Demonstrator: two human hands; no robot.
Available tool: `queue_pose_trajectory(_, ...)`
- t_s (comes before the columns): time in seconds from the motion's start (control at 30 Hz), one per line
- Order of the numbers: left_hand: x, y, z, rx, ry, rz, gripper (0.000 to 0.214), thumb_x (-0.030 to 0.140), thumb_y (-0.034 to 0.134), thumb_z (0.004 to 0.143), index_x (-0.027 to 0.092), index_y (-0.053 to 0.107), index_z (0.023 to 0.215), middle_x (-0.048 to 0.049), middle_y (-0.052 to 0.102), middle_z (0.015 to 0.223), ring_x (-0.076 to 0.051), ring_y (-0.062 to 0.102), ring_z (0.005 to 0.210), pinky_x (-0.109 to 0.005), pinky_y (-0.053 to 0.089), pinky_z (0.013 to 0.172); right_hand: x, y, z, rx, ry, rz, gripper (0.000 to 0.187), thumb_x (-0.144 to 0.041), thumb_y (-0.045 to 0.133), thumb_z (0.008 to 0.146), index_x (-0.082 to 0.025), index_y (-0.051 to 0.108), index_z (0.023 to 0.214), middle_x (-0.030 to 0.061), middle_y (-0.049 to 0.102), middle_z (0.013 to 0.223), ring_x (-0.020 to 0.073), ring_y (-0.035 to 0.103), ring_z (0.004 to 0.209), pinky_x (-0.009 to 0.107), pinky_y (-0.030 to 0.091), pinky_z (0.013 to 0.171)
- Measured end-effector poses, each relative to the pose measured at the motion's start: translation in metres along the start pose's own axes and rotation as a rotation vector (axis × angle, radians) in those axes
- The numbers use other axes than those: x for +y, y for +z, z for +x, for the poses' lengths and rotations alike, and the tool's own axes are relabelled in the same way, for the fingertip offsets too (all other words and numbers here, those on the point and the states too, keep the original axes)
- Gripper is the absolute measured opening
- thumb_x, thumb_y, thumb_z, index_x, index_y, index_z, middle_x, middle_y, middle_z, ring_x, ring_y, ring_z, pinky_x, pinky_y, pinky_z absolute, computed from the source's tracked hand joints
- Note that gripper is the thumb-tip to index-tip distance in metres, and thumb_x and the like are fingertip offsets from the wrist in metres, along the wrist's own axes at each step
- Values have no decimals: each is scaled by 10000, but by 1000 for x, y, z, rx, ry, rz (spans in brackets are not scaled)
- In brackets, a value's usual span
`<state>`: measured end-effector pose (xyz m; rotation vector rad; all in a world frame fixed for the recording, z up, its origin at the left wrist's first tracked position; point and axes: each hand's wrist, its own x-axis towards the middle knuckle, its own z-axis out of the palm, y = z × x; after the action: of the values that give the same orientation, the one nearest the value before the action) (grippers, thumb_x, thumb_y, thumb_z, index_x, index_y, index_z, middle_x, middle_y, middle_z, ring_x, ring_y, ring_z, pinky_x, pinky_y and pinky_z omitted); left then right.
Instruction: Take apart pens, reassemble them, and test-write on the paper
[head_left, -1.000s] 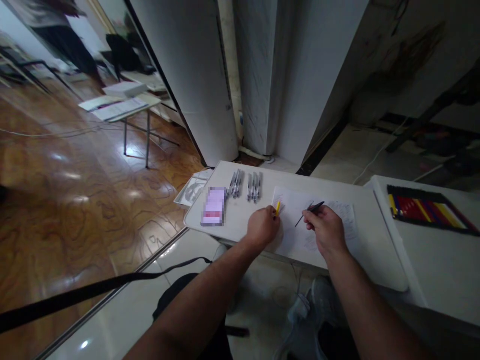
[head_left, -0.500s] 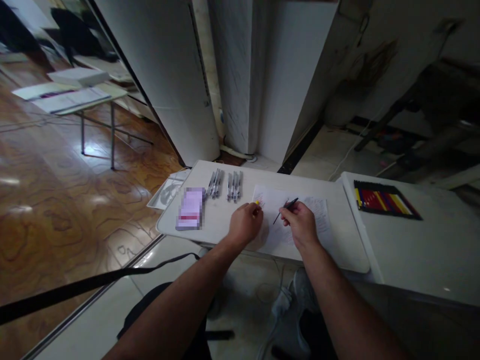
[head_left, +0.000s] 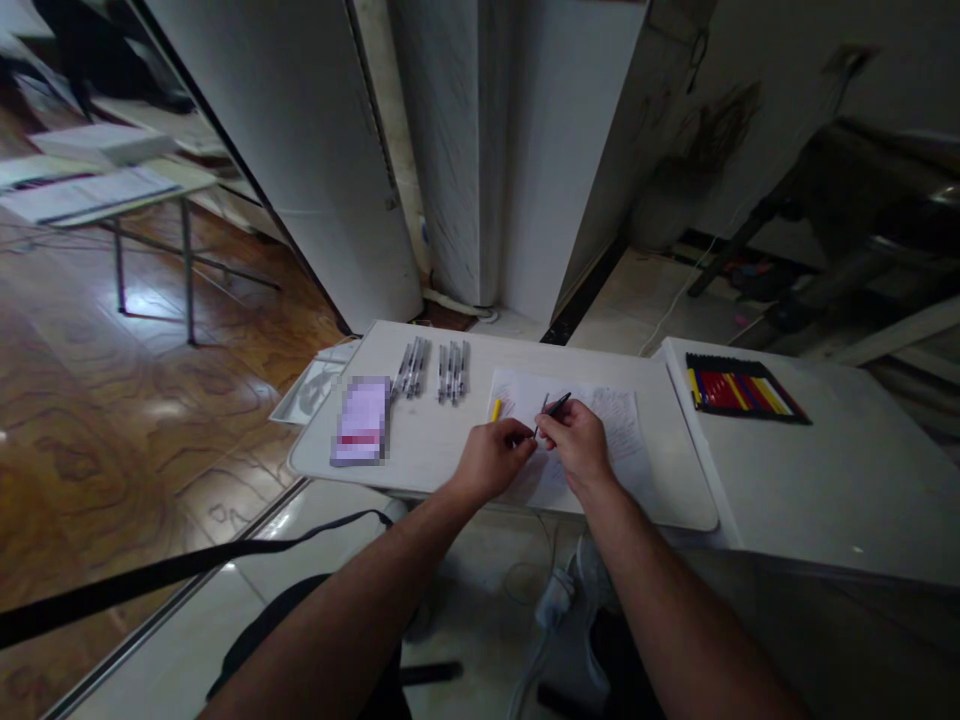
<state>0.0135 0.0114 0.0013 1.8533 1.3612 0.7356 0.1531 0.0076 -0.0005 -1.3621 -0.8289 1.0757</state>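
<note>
Single head-worn camera looking forward and down at small white rectangular table [head_left: 427, 445], fairly near; left hand [head_left: 491, 462], right hand [head_left: 577, 447] sitting mid-frame.

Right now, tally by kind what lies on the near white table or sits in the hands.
Rows of grey pens: 2
Black pen, in the right hand: 1
Yellow piece: 1
Paper sheet: 1
Blurred pink pack: 1
Total: 6
</note>
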Motion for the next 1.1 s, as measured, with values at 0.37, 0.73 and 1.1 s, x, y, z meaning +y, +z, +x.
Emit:
queue_pose_trajectory(0.37, -6, -8, 3, 77, -99, -22, 149, 248, 610, 770, 170, 726, 820, -22, 726, 738, -137, 643, 656, -223, 442, 617, 6, -1, 3, -6, 64, -70, 243, -308, 717, 604, -168, 615, 774, -28, 611, 583, 112, 540, 499, 202, 373, 413)
queue_pose_trajectory(0.73, -15, -28, 10, 176, -302, 57, 159, 283, 600, 763, 175, 714, 792, -19, 705, 678, -135, 631, 620, -225, 442, 590, 14, 3, -1, -95, -55, -860, 187, -242, 665, 686, -198, 694, 866, 31, 730, 761, 180, 677, 707, 254, 459, 629)
queue_pose_trajectory(1.1, -20, -24, 9, 109, -273, 117, 184, 281, 610, 757, 178, 737, 841, -53, 740, 781, -161, 664, 710, -238, 450, 635, 9, 4, -6, -83, -51, -1048, 413, -315, 672, 730, -166, 660, 1115, 97, 743, 866, 235, 695, 846, 301, 483, 737)
